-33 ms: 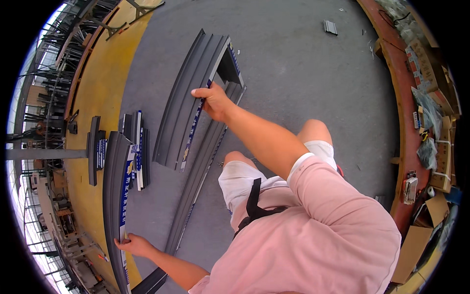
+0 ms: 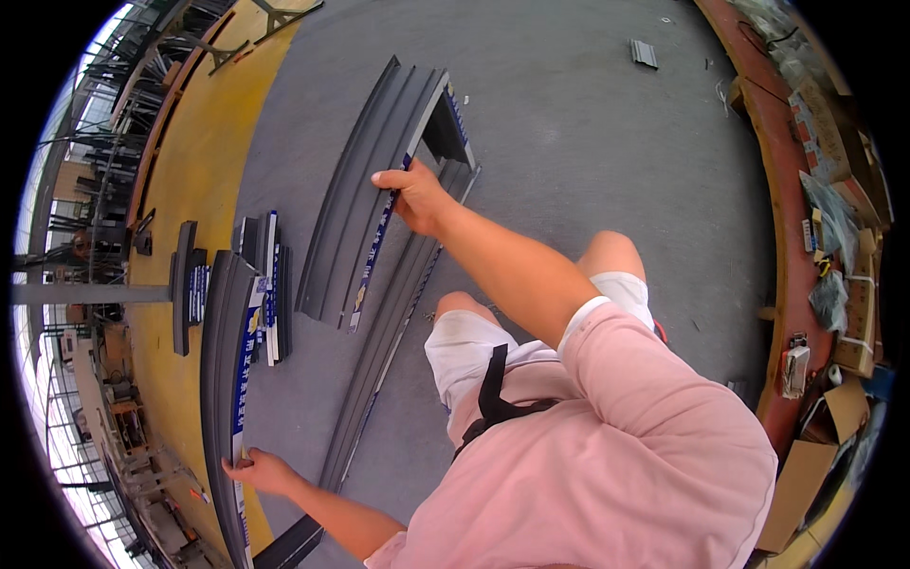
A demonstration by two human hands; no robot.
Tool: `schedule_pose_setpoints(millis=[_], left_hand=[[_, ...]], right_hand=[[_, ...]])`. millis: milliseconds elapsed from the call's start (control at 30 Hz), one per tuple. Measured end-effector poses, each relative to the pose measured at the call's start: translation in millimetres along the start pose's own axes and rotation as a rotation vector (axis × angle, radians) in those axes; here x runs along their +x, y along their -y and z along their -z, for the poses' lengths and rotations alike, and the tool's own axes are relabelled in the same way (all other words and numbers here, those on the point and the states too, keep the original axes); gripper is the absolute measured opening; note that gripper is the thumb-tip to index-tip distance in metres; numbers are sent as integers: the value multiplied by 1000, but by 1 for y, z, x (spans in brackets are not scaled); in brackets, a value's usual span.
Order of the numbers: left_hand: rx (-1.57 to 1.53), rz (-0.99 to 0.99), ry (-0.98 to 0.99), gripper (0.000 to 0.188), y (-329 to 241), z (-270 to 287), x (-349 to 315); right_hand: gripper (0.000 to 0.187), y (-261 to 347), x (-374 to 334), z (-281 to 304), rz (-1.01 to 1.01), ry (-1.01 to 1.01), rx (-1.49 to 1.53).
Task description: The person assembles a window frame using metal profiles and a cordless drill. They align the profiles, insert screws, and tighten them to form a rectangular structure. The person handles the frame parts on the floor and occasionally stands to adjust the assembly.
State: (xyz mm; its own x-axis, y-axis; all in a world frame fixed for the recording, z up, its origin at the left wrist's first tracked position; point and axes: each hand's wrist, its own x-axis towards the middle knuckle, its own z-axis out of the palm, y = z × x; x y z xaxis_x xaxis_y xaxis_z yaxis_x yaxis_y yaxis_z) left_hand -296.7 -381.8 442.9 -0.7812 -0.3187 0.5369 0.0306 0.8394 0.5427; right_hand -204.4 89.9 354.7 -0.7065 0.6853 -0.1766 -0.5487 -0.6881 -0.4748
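Observation:
My right hand (image 2: 420, 197) grips the edge of a wide dark grey metal profile (image 2: 365, 190), thumb on its ribbed face and fingers round the taped side. The profile hangs tilted above the floor, with blue-and-white film along its edge. Under and beside it runs a long grey ribbed profile (image 2: 379, 356), slanting down toward my left forearm. At the lower left, my left hand (image 2: 263, 472) pinches the film-covered edge of another long grey profile (image 2: 220, 379). Some of its fingers are hidden. Where the profiles meet at the bottom I cannot make out.
Short grey profiles with blue film lie in a bundle (image 2: 268, 284) and a smaller bundle (image 2: 188, 284) to the left. A red-brown bench (image 2: 773, 190) with cardboard boxes (image 2: 858, 294) and plastic bags borders the right. A small grey offcut (image 2: 643, 53) lies on the far floor.

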Motion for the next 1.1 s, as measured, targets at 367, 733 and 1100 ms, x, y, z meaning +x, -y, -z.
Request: schedule_pose_setpoints(millis=[367, 733, 1100], left_hand=[[-106, -32, 115, 52, -21, -2, -2], [-138, -80, 116, 50, -12, -8, 2], [-113, -111, 29, 51, -13, -18, 1]], right_hand=[[33, 3, 4, -50, 62, 106, 29], [34, 17, -23, -20, 45, 28, -215], [65, 59, -64, 11, 472, 213, -1299]])
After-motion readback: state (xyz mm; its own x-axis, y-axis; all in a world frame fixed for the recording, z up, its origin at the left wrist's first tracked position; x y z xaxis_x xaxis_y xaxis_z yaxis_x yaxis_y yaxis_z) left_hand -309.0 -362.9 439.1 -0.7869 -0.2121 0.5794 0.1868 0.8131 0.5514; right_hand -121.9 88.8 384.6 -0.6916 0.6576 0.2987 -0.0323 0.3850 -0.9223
